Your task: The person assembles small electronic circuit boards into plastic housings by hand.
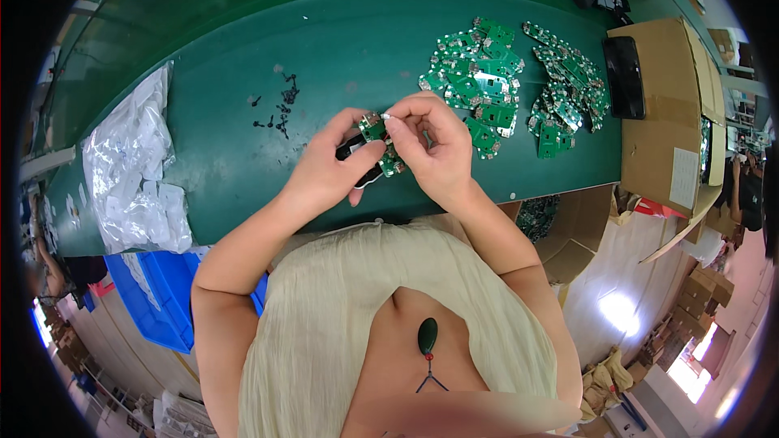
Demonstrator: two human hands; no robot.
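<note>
My left hand [318, 174] is closed around a small green circuit board [393, 164] and a black plastic casing [369, 176] with a pale edge, its thumb pressed on the board. The board lies against the casing, tilted; whether it is seated inside I cannot tell. At the board's upper corner, my right hand [442, 150] is pinched, thumb against forefinger. A tiny whitish bit shows at those fingertips, too small to name. Beyond my left hand, several small black parts [286, 97] lie scattered on the green tabletop [219, 146].
Two heaps of green circuit boards [479, 73] [560, 93] lie to the right. Past them are a black flat tray [624, 77] and a cardboard box [669, 97]. Clear plastic bags [130, 162] cover the left end. A blue bin [150, 300] sits below the table edge.
</note>
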